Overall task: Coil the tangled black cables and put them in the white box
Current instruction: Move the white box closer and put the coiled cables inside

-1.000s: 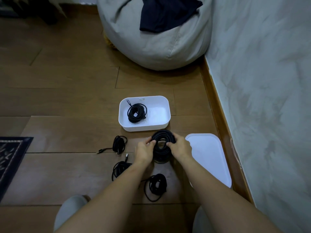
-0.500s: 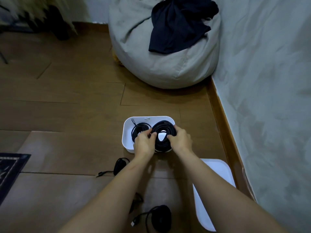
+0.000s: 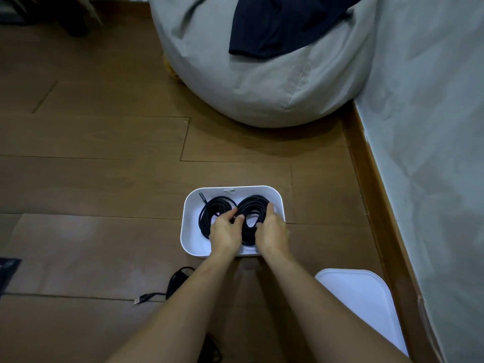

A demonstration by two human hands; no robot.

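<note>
The white box [image 3: 277,197] sits on the wooden floor in front of me. Inside it, on the left, lies a coiled black cable [image 3: 209,209] with a plug end pointing to the far left corner. A second, thicker black coil [image 3: 252,208] rests in the right half of the box. My left hand [image 3: 224,233] grips this coil's left side and my right hand [image 3: 271,231] grips its right side, both down inside the box. Another black cable [image 3: 176,280] with a USB plug lies on the floor near my left forearm, partly hidden.
The white box lid [image 3: 366,305] lies on the floor to the right, near the wooden skirting and the wall [image 3: 432,127]. A grey bean bag [image 3: 262,82] with a dark garment on it stands behind the box. A dark rug corner [image 3: 6,271] shows at left.
Both hands carried the thick coil forward from the floor into the box's right half and lowered it. The view moved forward with them.
</note>
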